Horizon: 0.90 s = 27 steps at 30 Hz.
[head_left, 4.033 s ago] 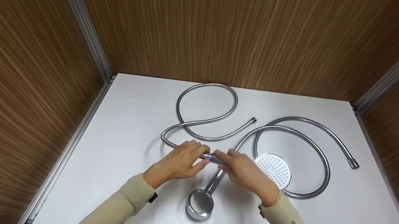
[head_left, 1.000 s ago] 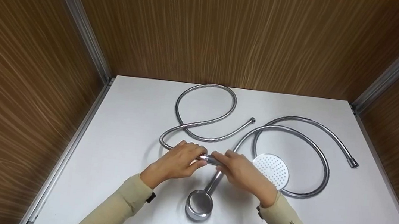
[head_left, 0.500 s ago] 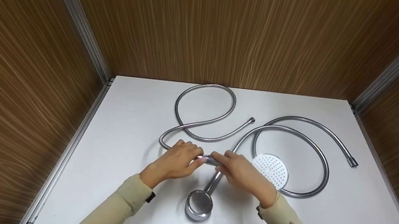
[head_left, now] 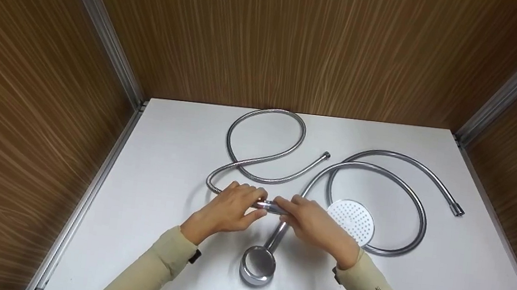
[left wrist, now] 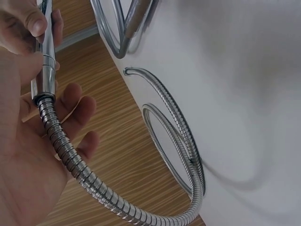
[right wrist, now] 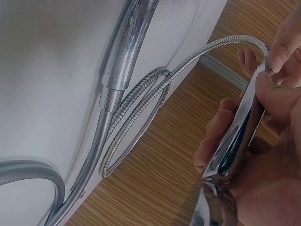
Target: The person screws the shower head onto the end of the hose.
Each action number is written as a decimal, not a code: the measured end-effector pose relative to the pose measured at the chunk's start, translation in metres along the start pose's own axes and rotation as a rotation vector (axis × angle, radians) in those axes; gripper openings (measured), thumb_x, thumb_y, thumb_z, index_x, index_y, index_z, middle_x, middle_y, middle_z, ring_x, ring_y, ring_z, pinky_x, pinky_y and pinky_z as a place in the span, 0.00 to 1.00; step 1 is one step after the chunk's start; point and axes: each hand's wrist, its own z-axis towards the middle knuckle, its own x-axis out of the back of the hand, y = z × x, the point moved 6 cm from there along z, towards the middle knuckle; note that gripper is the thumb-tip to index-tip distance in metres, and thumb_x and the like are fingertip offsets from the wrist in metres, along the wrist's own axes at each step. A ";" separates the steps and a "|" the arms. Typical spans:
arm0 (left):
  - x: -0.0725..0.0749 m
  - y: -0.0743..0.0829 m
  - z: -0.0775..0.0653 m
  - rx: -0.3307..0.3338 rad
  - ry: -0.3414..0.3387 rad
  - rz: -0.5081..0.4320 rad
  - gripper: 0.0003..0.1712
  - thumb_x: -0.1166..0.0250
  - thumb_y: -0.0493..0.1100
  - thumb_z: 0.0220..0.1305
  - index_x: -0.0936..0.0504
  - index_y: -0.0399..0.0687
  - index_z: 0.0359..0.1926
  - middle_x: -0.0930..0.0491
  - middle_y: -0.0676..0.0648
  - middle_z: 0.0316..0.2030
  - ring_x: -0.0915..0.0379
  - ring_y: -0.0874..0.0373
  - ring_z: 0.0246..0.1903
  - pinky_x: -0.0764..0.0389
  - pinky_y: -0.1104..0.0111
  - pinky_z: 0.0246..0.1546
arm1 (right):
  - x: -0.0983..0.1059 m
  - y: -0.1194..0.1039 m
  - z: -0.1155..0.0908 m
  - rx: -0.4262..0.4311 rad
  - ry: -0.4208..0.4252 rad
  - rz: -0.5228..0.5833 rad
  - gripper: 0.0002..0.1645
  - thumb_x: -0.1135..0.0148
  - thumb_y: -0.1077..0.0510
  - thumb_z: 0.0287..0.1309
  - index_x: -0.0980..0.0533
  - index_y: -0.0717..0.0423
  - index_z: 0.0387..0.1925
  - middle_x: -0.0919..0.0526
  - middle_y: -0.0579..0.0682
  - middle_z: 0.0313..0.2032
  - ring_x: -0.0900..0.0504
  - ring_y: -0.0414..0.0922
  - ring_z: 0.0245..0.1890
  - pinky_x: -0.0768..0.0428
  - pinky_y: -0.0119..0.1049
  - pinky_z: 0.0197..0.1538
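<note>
In the head view my left hand [head_left: 229, 207] pinches the end of a ribbed metal shower hose [head_left: 259, 180]. The left wrist view has the thumb and fingers about the hose's smooth chrome connector [left wrist: 43, 84], which lines up with the handle's end. My right hand [head_left: 317, 224] grips the chrome handle of a shower head [right wrist: 240, 127], fingers curled beneath it. This head's white dotted face [head_left: 352, 221] points up beside the right wrist. Handle and connector form one straight line, raised above the table; whether the thread is engaged is hidden.
Below the hands a second chrome shower head [head_left: 258, 265] lies on the white table [head_left: 160, 153]. Its smooth grey hose [head_left: 419, 207] loops to the right and ends in a connector [head_left: 458, 211]. Wood-grain panels [head_left: 270, 39] stand behind and at both sides.
The left thumb and fingers shift slightly around the connector, and the thumb now sits farther from the fingers than half a second ago. The right hand and both hoses stay nearly in place.
</note>
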 end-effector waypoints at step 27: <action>0.001 0.006 0.001 -0.082 0.060 0.029 0.17 0.40 0.51 0.78 0.24 0.47 0.58 0.16 0.52 0.39 0.19 0.53 0.40 0.25 0.60 0.41 | 0.000 -0.001 0.000 0.021 0.010 -0.004 0.21 0.33 0.60 0.69 0.21 0.54 0.62 0.24 0.49 0.29 0.31 0.41 0.24 0.26 0.35 0.31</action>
